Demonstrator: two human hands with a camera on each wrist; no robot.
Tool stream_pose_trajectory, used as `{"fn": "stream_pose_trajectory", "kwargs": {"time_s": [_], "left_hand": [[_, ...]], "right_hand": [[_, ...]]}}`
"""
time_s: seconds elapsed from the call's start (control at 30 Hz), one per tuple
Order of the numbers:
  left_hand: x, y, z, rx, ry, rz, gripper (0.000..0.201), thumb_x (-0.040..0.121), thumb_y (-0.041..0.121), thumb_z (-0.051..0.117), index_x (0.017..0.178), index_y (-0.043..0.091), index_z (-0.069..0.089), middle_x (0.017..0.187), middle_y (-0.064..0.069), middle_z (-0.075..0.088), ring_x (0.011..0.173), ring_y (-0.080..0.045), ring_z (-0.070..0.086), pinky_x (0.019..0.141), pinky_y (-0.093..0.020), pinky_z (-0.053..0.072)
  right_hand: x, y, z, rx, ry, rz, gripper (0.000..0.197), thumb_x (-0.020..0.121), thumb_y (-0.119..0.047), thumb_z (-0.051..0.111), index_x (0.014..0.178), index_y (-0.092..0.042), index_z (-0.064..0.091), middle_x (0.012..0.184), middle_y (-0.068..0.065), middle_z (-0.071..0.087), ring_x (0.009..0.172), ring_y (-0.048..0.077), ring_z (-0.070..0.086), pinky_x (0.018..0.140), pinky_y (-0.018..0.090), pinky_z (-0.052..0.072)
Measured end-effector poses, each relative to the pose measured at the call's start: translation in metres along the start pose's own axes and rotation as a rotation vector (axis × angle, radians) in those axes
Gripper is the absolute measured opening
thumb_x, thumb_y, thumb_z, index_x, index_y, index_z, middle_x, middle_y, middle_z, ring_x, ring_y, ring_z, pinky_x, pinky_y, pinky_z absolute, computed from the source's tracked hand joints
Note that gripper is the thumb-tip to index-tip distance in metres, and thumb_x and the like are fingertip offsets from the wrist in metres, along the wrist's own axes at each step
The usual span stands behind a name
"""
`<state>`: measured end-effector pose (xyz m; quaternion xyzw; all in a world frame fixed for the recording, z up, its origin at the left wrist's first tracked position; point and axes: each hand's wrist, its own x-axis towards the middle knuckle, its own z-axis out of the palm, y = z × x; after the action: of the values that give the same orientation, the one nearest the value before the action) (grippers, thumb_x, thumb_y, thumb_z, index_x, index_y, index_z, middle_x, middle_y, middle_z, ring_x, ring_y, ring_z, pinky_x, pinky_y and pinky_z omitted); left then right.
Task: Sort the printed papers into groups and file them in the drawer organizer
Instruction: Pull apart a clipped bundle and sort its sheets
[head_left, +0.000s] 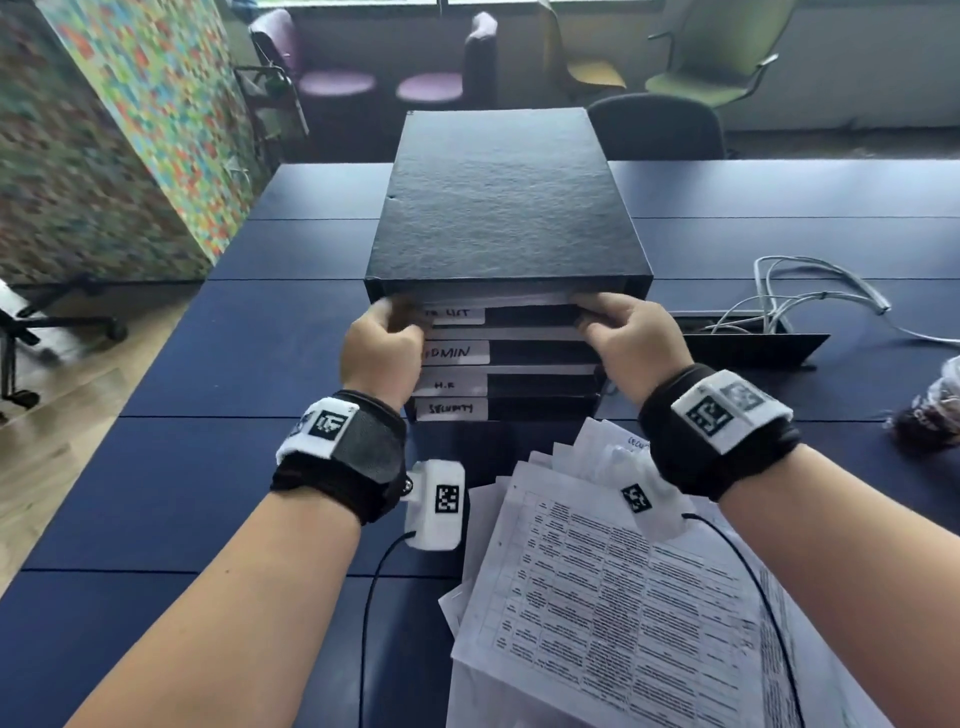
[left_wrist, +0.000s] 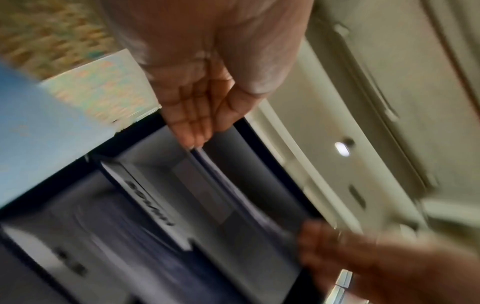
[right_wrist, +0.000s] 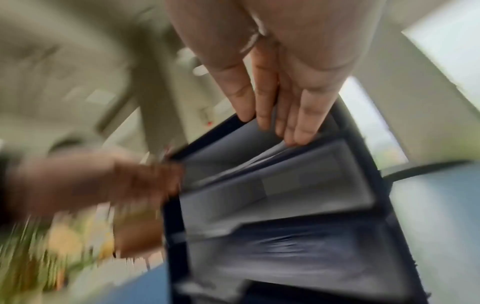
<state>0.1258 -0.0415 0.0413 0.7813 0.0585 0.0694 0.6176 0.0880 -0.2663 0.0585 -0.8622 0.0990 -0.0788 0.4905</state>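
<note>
grey cables (head_left: 823, 297) on blue table (head_left: 182, 493); green chair (head_left: 727, 47) behind.

— Left hand (left_wrist: 197, 102) up top, pinching the papers (left_wrist: 233, 183) at the organizer's (left_wrist: 155, 170) upper slot.
— And the right hand (left_wrist: 350, 253), blurred, holds their other end, lower right.

Head downward; wrists close, upward, sharing organizer (head_left: 506, 244)
</note>
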Motion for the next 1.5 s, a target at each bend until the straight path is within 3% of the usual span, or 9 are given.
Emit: {"fn": "stream_pose_trajectory", "kwargs": {"time_s": [0.07, 0.13, 0.23, 0.37, 0.67, 0.87, 1.13, 1.33, 1.5], "left_hand": [[-0.007, -0.001, 0.000, 0.396, -0.023, 0.262, 0.037, 0.081, 0.005, 0.054, 0.111, 0.019, 0.069, 0.111, -0.007, 0.065, 0.103, -0.025, 0.060, 0.092, -0.022, 0.043], [-0.010, 0.000, 0.001, 0.559, -0.138, 0.371, 0.041, 0.089, 0.012, 0.054, 0.129, 0.017, 0.058, 0.125, -0.008, 0.059, 0.115, -0.027, 0.053, 0.097, -0.024, 0.038], [-0.005, -0.002, 0.003, 0.737, -0.279, 0.370, 0.053, 0.095, 0.031, 0.048, 0.145, 0.025, 0.035, 0.146, -0.003, 0.043, 0.134, -0.023, 0.037, 0.111, -0.030, 0.029], [0.002, 0.001, 0.008, 0.920, -0.339, 0.355, 0.058, 0.097, 0.040, 0.041, 0.150, 0.026, 0.022, 0.153, -0.003, 0.030, 0.141, -0.023, 0.024, 0.117, -0.032, 0.017], [0.002, 0.000, 0.009, 0.843, -0.329, 0.360, 0.052, 0.095, 0.033, 0.049, 0.145, 0.026, 0.036, 0.151, -0.001, 0.036, 0.142, -0.021, 0.024, 0.117, -0.033, 0.018], [-0.040, -0.026, 0.015, 0.640, -0.140, 0.690, 0.028, 0.077, 0.007, 0.053, 0.092, 0.019, 0.073, 0.092, -0.002, 0.066, 0.088, -0.028, 0.059, 0.083, -0.035, 0.046], [-0.108, -0.081, 0.034, 0.922, -0.736, -0.130, 0.041, 0.085, 0.032, 0.065, 0.120, 0.017, 0.051, 0.115, -0.003, 0.060, 0.103, -0.020, 0.057, 0.083, -0.027, 0.044], [-0.139, -0.107, 0.036, 0.802, -0.614, -0.229, 0.039, 0.077, 0.020, 0.071, 0.109, 0.025, 0.051, 0.087, 0.005, 0.060, 0.076, -0.015, 0.054, 0.065, -0.024, 0.039], [-0.149, -0.100, 0.042, 0.773, -0.455, -0.155, 0.011, 0.084, 0.013, 0.061, 0.092, 0.020, 0.060, 0.089, 0.000, 0.062, 0.084, -0.022, 0.056, 0.072, -0.024, 0.042]], "right_hand": [[-0.006, -0.003, 0.000, -0.367, -0.047, -0.165, 0.041, 0.090, -0.022, 0.055, 0.131, -0.022, 0.053, 0.123, 0.001, 0.058, 0.115, 0.018, 0.053, 0.101, 0.022, 0.035], [-0.006, -0.003, 0.001, -0.511, -0.145, -0.155, 0.053, 0.092, -0.029, 0.050, 0.143, -0.026, 0.035, 0.137, 0.008, 0.048, 0.128, 0.024, 0.042, 0.108, 0.030, 0.030], [-0.001, -0.002, 0.007, -0.575, -0.232, -0.077, 0.061, 0.093, -0.036, 0.045, 0.147, -0.030, 0.019, 0.148, 0.007, 0.036, 0.137, 0.029, 0.029, 0.113, 0.044, 0.024], [0.007, -0.010, 0.012, -0.560, -0.252, -0.060, 0.062, 0.093, -0.039, 0.046, 0.147, -0.028, 0.018, 0.151, 0.004, 0.031, 0.138, 0.030, 0.027, 0.113, 0.039, 0.025], [0.003, -0.011, 0.008, -0.604, -0.294, -0.074, 0.058, 0.093, -0.035, 0.049, 0.146, -0.028, 0.026, 0.153, 0.000, 0.027, 0.139, 0.025, 0.027, 0.114, 0.032, 0.023], [-0.033, 0.011, -0.008, -0.543, -0.252, -0.190, 0.039, 0.091, -0.022, 0.052, 0.130, -0.022, 0.052, 0.143, -0.003, 0.043, 0.126, 0.017, 0.044, 0.103, 0.021, 0.029], [-0.093, 0.080, -0.021, -0.750, -0.504, 0.040, 0.047, 0.089, -0.033, 0.058, 0.134, -0.027, 0.046, 0.139, -0.002, 0.047, 0.124, 0.017, 0.046, 0.107, 0.028, 0.031], [-0.130, 0.128, -0.039, -0.732, -0.573, 0.229, 0.056, 0.085, -0.036, 0.064, 0.135, -0.025, 0.043, 0.135, 0.001, 0.051, 0.120, 0.019, 0.051, 0.102, 0.030, 0.040], [-0.142, 0.146, -0.059, -0.607, -0.506, 0.290, 0.053, 0.085, -0.029, 0.065, 0.134, -0.025, 0.045, 0.134, 0.002, 0.052, 0.119, 0.019, 0.052, 0.102, 0.030, 0.040]]}}
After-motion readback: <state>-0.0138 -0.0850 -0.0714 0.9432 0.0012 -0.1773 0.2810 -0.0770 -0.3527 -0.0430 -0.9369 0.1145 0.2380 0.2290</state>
